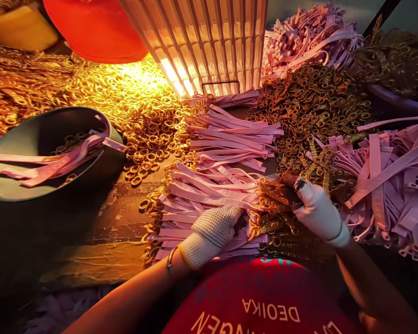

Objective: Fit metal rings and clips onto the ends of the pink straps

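My left hand (216,227), in a white glove with dark dots, rests low over a layered stack of pink straps (212,185). Its fingers curl closed around strap ends, and the fingertips are partly hidden. My right hand (313,208), in a white glove with dark fingertips showing, is closed on a bunch of gold-brown metal clasps (273,199) at the right end of the straps. The exact shape of those clasps is blurred. Gold rings (155,206) hang along the left ends of the strap stack.
Heaps of gold rings (142,125) lie at left, and metal clasps (310,106) are piled at right. Pink straps (386,185) also heap up on the far right. A tilted bowl (116,134), a ribbed panel (212,46) and a red lamp shade (97,28) stand around.
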Tool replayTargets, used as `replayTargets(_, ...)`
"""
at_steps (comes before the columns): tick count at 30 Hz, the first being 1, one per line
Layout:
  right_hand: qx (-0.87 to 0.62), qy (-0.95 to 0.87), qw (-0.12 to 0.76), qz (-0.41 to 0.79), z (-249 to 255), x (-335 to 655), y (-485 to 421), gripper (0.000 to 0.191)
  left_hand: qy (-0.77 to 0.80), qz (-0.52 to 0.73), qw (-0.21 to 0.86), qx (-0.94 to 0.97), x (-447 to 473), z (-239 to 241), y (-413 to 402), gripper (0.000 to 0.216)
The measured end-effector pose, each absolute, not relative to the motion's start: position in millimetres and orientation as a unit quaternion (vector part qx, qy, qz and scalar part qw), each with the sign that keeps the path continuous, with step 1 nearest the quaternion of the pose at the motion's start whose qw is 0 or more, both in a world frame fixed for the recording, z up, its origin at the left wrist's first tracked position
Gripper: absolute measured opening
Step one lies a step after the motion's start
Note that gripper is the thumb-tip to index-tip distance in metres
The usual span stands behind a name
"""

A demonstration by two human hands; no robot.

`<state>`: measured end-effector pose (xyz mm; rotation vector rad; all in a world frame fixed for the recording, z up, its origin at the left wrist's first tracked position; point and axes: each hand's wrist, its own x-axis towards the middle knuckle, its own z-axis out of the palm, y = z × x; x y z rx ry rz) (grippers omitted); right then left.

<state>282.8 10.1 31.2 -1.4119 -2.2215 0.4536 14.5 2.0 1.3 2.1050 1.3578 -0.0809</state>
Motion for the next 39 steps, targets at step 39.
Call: replayTargets(39, -0.537, -0.797, 0.256, 0.103, 37.3, 236.3, -23.0, 0.062, 0.5, 0.283, 0.79, 0.215, 33.7, 46.7, 1.6, 0.052)
